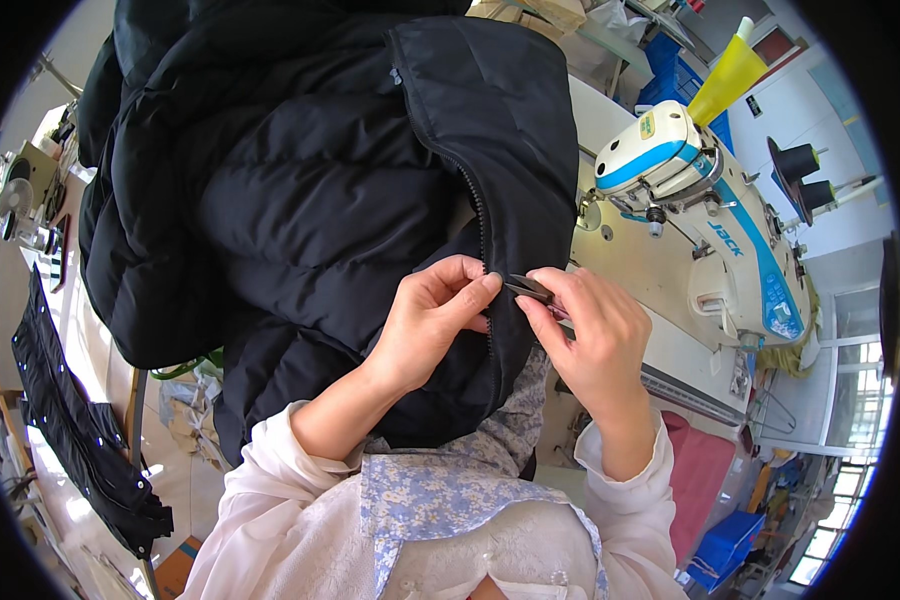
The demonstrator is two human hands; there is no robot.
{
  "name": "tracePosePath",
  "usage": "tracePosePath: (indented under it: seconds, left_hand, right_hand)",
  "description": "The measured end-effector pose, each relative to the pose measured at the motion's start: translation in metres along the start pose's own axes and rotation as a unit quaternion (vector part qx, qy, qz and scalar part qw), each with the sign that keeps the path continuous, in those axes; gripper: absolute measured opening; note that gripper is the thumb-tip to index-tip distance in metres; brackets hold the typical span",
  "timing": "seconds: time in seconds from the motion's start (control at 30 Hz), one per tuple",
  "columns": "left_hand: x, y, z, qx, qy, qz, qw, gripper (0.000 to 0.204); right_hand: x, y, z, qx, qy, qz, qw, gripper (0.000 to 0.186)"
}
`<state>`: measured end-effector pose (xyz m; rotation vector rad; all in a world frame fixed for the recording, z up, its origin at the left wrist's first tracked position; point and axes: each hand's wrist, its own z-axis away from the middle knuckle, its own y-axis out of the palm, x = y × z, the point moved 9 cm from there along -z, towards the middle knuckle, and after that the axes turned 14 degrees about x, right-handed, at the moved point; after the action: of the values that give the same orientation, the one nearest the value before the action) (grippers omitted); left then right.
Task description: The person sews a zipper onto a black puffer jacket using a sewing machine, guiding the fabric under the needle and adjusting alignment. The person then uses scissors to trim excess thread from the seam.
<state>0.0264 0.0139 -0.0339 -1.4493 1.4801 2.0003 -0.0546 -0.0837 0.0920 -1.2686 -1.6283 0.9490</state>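
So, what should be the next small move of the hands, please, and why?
I would probably bring the small dark snips in the right hand slowly toward the zipper: the tips point that way, and the left hand pinches the black jacket there, with its thumb close to the blades.

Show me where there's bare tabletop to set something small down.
Bare tabletop shows between the right hand and the sewing machine, with a narrower strip farther off between the black jacket and the machine's head. It is crowded around the left hand, where the jacket spreads.
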Motion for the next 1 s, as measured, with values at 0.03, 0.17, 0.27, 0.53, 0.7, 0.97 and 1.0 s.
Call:
tracePosePath:
  seconds: [0.03,0.17,0.27,0.53,0.7,0.97,1.0]
  left_hand:
    - [0.000,0.000,0.000,-0.001,0.000,0.002,1.000,0.017]
    - [0.000,0.001,-0.001,0.003,0.000,0.003,1.000,0.016]
    - [0.001,0.000,0.000,-0.001,0.001,0.001,1.000,0.017]
    - [0.010,0.005,-0.002,0.026,-0.042,0.070,0.996,0.015]
    - [0.021,0.006,-0.005,0.049,-0.038,0.130,0.990,0.011]
    - [0.013,0.004,-0.001,0.028,-0.050,0.101,0.993,0.015]
    - [0.012,0.003,-0.001,0.032,-0.042,0.095,0.994,0.015]
  right_hand:
    - [0.000,-0.001,0.000,0.002,0.003,-0.001,1.000,0.026]
    - [-0.001,-0.002,0.001,0.009,0.013,-0.001,1.000,0.026]
    - [0.000,-0.003,0.001,0.011,0.014,0.000,1.000,0.026]
    - [-0.032,0.030,0.005,0.052,0.079,-0.328,0.940,0.023]
    - [-0.065,0.072,0.024,-0.085,0.092,-0.699,0.704,0.023]
    - [-0.049,0.035,0.022,0.025,0.107,-0.496,0.862,0.047]
    - [-0.039,0.027,0.018,0.047,0.091,-0.423,0.900,0.048]
